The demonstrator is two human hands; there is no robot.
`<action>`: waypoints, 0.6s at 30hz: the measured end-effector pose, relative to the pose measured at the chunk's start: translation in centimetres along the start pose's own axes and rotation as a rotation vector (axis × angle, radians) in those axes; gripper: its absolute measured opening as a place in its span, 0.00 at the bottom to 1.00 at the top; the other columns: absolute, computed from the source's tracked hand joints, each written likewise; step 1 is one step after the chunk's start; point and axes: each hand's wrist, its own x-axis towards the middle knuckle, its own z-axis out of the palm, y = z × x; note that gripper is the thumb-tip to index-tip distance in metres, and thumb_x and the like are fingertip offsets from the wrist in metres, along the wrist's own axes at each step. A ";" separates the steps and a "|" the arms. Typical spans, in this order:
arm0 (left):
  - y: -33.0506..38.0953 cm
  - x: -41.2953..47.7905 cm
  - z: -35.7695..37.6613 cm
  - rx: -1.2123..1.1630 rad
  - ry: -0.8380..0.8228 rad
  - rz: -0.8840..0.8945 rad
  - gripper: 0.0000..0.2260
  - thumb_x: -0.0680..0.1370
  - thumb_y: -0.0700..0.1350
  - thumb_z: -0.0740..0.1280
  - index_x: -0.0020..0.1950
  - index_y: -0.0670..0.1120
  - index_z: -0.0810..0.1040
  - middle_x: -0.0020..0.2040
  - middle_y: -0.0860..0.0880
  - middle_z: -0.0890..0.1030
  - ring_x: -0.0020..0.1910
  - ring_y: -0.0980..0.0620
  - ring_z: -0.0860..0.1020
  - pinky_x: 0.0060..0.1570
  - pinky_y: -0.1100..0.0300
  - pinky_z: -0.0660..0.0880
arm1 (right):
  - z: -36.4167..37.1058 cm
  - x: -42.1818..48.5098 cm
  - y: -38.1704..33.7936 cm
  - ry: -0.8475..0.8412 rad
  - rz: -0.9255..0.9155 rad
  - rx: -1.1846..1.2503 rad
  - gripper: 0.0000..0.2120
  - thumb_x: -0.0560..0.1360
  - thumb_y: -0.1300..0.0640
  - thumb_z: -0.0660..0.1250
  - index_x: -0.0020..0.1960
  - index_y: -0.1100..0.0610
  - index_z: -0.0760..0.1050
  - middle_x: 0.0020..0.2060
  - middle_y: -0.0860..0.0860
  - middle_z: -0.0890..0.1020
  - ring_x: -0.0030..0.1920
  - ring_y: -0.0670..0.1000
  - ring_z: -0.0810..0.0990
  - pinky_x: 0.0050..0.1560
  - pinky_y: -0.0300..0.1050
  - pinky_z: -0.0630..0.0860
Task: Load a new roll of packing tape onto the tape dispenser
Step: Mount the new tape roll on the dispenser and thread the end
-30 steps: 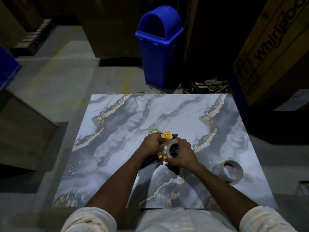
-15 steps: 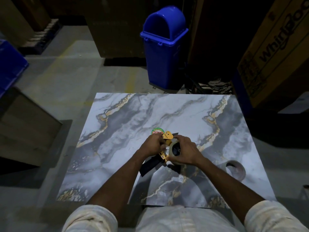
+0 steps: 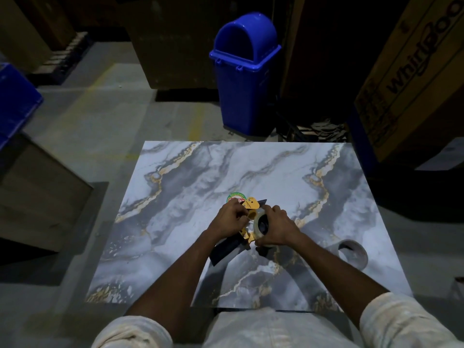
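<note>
Centrally, my left hand grips the tape dispenser; my right hand clasps the tape roll beside it, above the surface.

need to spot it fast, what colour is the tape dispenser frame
Yellow, with a dark handle; the tape dispenser shows best in the head view.

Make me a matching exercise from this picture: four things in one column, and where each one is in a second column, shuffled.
Things
1. tape dispenser
2. tape roll
3. empty core
4. blue bin

Places
A. on the floor beyond the table
B. lying on the table near its right edge
C. under the right hand, against the dispenser
D. gripped by the left hand

Pairs: 1-D, 2-C, 3-B, 4-A
</note>
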 end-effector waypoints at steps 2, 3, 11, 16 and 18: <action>0.3 -1.1 0.0 -0.085 0.066 -0.045 0.08 0.72 0.49 0.68 0.46 0.47 0.82 0.48 0.51 0.77 0.46 0.50 0.77 0.46 0.48 0.78 | 0.2 0.0 0.1 0.012 0.008 0.008 0.54 0.57 0.36 0.80 0.75 0.52 0.60 0.64 0.55 0.69 0.66 0.58 0.70 0.61 0.57 0.77; 0.5 -1.9 0.0 -0.118 0.105 -0.074 0.09 0.71 0.51 0.67 0.46 0.49 0.79 0.47 0.54 0.76 0.45 0.51 0.77 0.45 0.47 0.78 | 0.2 0.0 0.2 0.016 0.008 0.013 0.54 0.57 0.36 0.80 0.75 0.52 0.61 0.64 0.55 0.69 0.66 0.58 0.70 0.60 0.57 0.77; 1.3 -6.2 2.7 -0.045 0.079 -0.223 0.38 0.66 0.68 0.72 0.72 0.58 0.65 0.63 0.52 0.76 0.58 0.51 0.77 0.55 0.50 0.78 | 0.3 0.0 0.1 0.026 0.014 0.024 0.53 0.57 0.39 0.83 0.73 0.54 0.62 0.64 0.56 0.69 0.65 0.59 0.71 0.60 0.54 0.77; 0.3 -5.7 2.9 0.004 -0.016 -0.174 0.43 0.67 0.62 0.76 0.78 0.61 0.59 0.66 0.52 0.75 0.62 0.49 0.76 0.53 0.49 0.78 | -0.3 0.0 0.5 0.000 -0.042 -0.012 0.53 0.55 0.38 0.82 0.73 0.55 0.65 0.62 0.56 0.73 0.62 0.58 0.74 0.60 0.52 0.78; 0.4 -5.6 2.8 -0.002 -0.015 -0.182 0.45 0.65 0.60 0.78 0.77 0.63 0.58 0.67 0.52 0.75 0.61 0.49 0.76 0.53 0.49 0.78 | -0.7 0.0 0.7 -0.005 -0.087 -0.012 0.52 0.54 0.39 0.81 0.72 0.54 0.66 0.60 0.55 0.74 0.60 0.57 0.76 0.58 0.51 0.79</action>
